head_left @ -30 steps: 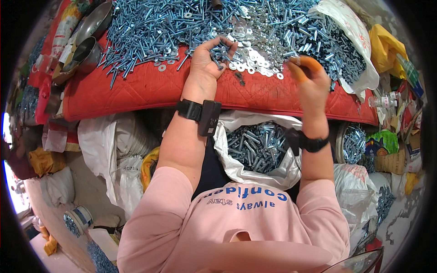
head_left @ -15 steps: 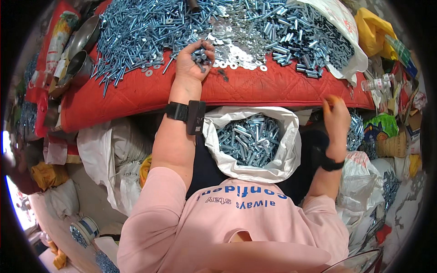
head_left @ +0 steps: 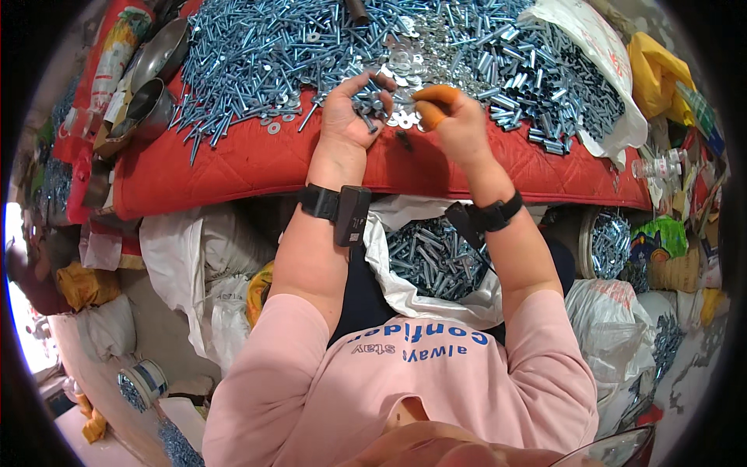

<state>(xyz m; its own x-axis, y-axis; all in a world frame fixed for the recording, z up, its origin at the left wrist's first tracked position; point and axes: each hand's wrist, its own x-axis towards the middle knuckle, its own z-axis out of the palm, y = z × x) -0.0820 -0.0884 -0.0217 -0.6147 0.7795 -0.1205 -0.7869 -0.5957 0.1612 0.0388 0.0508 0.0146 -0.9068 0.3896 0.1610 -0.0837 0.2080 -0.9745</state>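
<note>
Over the front edge of the red quilted pad, my left hand (head_left: 352,115) is palm up with curled fingers. It cradles several metal bolts (head_left: 369,118), their shanks partly hidden by the fingers. Just to its right, my right hand (head_left: 461,128) reaches in with orange-covered thumb and forefinger bent toward each other. Whatever lies between those fingertips is too small to name. Flat washers (head_left: 403,64) are heaped behind both hands. Long bolts (head_left: 257,70) spread to the left, and short metal sleeves (head_left: 537,86) lie to the right.
Below my forearms, a white sack (head_left: 381,257) holds assembled metal fasteners (head_left: 436,261). The red pad (head_left: 257,167) spans the width in front of me. A metal scoop (head_left: 152,105) stands at left, a clear bottle (head_left: 657,166) at right. A tub of fasteners (head_left: 607,241) sits near my right elbow.
My right hand has swung up and left from beside the sack to the washers near my left hand. My left hand still holds the bolts, its fingers somewhat more spread. The view has shifted slightly.
</note>
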